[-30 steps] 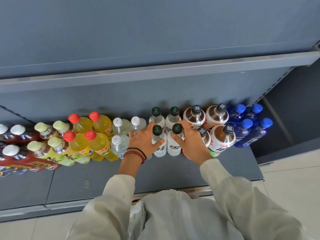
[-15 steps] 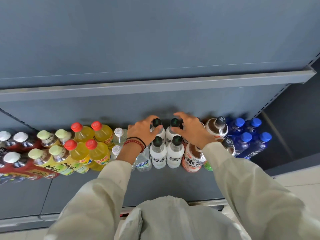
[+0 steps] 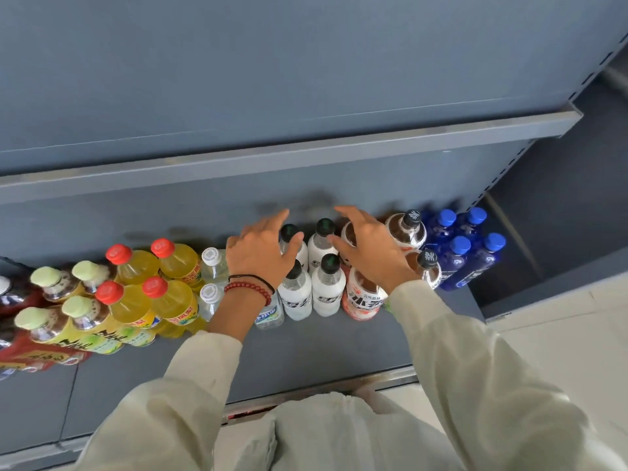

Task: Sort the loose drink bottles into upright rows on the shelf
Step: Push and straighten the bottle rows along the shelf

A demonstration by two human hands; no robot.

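Note:
Upright bottles stand in rows along the back of the grey shelf (image 3: 306, 355). Several white bottles with dark green caps (image 3: 327, 287) sit in the middle. My left hand (image 3: 261, 253) hovers over their left side with fingers spread, thumb by the rear left white bottle (image 3: 289, 232). My right hand (image 3: 368, 249) hovers over the pink-labelled dark-capped bottles (image 3: 362, 299), fingers spread, thumb near the rear right white bottle (image 3: 324, 229). Neither hand grips anything. Clear water bottles (image 3: 212, 263) stand partly hidden behind my left wrist.
Yellow bottles with red caps (image 3: 132, 300) and pale-green-capped bottles (image 3: 44, 317) fill the left. Blue bottles (image 3: 458, 256) stand at the right end by the shelf's edge. An upper shelf lip (image 3: 306, 147) overhangs the rows. Bare shelf lies in front of the bottles.
Both hands moved from the front white bottles to the rear ones, then let go and now hover with fingers spread. The view shifted slightly downward.

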